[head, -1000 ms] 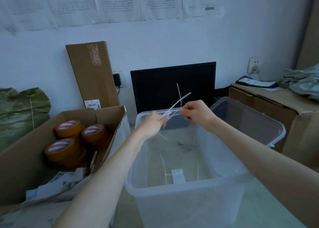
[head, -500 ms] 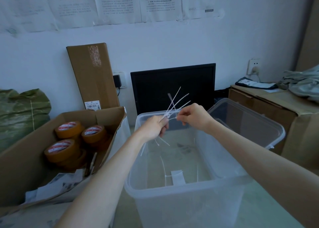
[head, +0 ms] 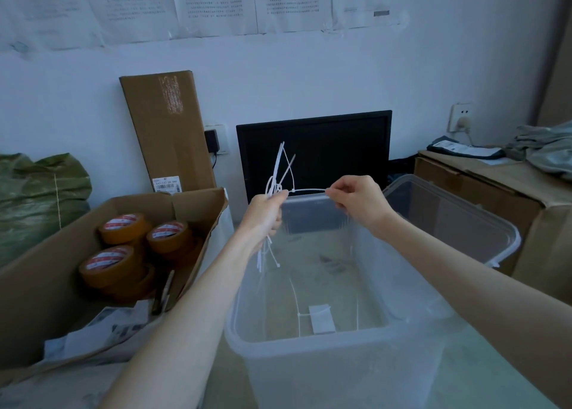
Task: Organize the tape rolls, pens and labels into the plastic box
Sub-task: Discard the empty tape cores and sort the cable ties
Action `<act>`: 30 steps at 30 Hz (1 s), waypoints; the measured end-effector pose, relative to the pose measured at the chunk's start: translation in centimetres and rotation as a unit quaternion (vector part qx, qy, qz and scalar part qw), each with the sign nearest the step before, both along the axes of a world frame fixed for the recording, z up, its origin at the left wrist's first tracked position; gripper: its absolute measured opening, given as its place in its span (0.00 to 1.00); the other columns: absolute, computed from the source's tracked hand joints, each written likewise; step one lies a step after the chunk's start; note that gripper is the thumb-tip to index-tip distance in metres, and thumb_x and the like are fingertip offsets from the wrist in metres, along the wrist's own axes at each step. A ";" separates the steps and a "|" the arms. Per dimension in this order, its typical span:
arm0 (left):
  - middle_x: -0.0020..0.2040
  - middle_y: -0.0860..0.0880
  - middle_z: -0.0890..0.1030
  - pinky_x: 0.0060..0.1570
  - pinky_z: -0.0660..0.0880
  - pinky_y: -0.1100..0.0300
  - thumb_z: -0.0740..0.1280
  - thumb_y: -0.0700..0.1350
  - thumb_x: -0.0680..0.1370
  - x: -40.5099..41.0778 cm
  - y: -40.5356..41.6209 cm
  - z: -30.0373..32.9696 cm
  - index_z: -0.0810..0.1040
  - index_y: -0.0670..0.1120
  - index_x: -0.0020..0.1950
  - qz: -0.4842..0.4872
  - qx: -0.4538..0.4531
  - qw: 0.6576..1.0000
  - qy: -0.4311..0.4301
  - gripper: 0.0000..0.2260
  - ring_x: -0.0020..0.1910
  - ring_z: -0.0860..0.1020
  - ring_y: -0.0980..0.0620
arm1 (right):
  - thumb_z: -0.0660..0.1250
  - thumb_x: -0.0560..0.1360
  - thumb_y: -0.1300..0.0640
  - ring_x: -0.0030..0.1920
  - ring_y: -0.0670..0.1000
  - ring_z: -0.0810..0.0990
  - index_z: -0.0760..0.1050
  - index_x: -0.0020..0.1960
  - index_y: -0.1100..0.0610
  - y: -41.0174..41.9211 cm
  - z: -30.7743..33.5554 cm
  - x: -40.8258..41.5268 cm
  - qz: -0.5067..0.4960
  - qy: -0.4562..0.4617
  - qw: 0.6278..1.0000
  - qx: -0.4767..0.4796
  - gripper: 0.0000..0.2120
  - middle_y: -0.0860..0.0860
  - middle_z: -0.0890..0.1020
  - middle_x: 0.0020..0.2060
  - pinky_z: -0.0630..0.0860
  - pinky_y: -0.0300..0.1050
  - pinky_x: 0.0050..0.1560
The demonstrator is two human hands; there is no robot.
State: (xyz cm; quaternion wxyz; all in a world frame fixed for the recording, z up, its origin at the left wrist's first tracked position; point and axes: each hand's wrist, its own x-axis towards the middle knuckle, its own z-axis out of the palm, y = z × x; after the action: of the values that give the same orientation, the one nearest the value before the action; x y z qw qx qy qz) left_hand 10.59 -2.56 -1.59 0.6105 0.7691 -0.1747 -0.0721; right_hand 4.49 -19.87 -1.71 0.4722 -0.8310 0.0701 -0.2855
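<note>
A clear plastic box (head: 309,346) stands open in front of me, its lid (head: 464,223) leaning at its right side. Above the box, my left hand (head: 263,213) grips a bundle of white cable ties (head: 277,173). My right hand (head: 359,201) pinches the end of one tie stretched level between both hands. On the box's floor lie a few loose ties (head: 295,303) and a small white label (head: 322,319). Several brown tape rolls (head: 114,263) sit in an open cardboard box (head: 46,300) at the left, with a pen (head: 167,288) and paper labels (head: 102,331) beside them.
A black monitor (head: 340,148) leans on the wall behind the plastic box. A tall flat carton (head: 167,130) stands to its left, a green sack (head: 37,198) at far left. Cardboard boxes (head: 495,192) with cloth and packets on top fill the right.
My hands have drawn apart, pulling one tie out level from the bundle. The bundle in my left hand has turned more upright, its lower ends hanging into the box.
</note>
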 end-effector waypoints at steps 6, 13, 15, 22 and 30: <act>0.26 0.51 0.61 0.22 0.56 0.64 0.58 0.46 0.83 1.1 0.2 0.0 0.67 0.48 0.39 0.069 -0.087 0.993 0.034 0.12 0.22 0.59 0.56 | 0.64 0.77 0.59 0.29 0.49 0.75 0.77 0.42 0.57 0.2 0.7 1.3 0.039 0.099 0.994 -0.011 0.07 0.51 0.79 0.32 0.73 0.40 0.31; 0.24 0.52 0.62 0.18 0.54 0.67 0.55 0.43 0.83 2.0 -0.1 -0.2 0.72 0.44 0.41 0.063 -0.101 0.991 0.054 0.12 0.18 0.59 0.57 | 0.67 0.75 0.55 0.52 0.50 0.75 0.75 0.57 0.52 1.1 -1.0 2.8 0.203 0.326 0.805 -0.452 0.11 0.46 0.77 0.50 0.73 0.45 0.55; 0.22 0.53 0.61 0.18 0.53 0.68 0.54 0.42 0.83 2.3 -0.2 -0.2 0.71 0.44 0.41 0.056 -0.106 0.991 0.065 0.12 0.16 0.58 0.58 | 0.69 0.74 0.55 0.57 0.52 0.74 0.71 0.64 0.51 1.5 -2.4 3.8 0.242 0.369 0.754 -0.486 0.20 0.48 0.75 0.56 0.72 0.49 0.60; 0.19 0.55 0.60 0.18 0.51 0.68 0.54 0.42 0.83 2.7 -0.2 -0.3 0.69 0.45 0.39 0.049 -0.096 0.991 0.083 0.13 0.16 0.56 0.58 | 0.71 0.72 0.60 0.67 0.55 0.67 0.61 0.73 0.47 3.5 -7.6 5.9 0.354 0.363 0.622 -0.597 0.34 0.52 0.67 0.69 0.69 0.52 0.63; 0.19 0.54 0.61 0.17 0.53 0.68 0.54 0.44 0.83 2.5 -0.1 -0.3 0.69 0.44 0.40 0.052 -0.098 0.989 0.094 0.13 0.16 0.57 0.58 | 0.68 0.74 0.58 0.61 0.55 0.67 0.69 0.61 0.53 4.1 -11.2 4.5 0.381 0.294 0.583 -0.655 0.17 0.52 0.70 0.61 0.68 0.50 0.54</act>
State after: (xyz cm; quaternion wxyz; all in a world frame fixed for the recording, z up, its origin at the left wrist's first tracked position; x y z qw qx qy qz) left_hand 13.13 -2.61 -1.90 0.6993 0.7037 -0.0829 -0.0946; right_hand 8.95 -15.79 -12.94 -0.1804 -0.9045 -0.3235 0.2113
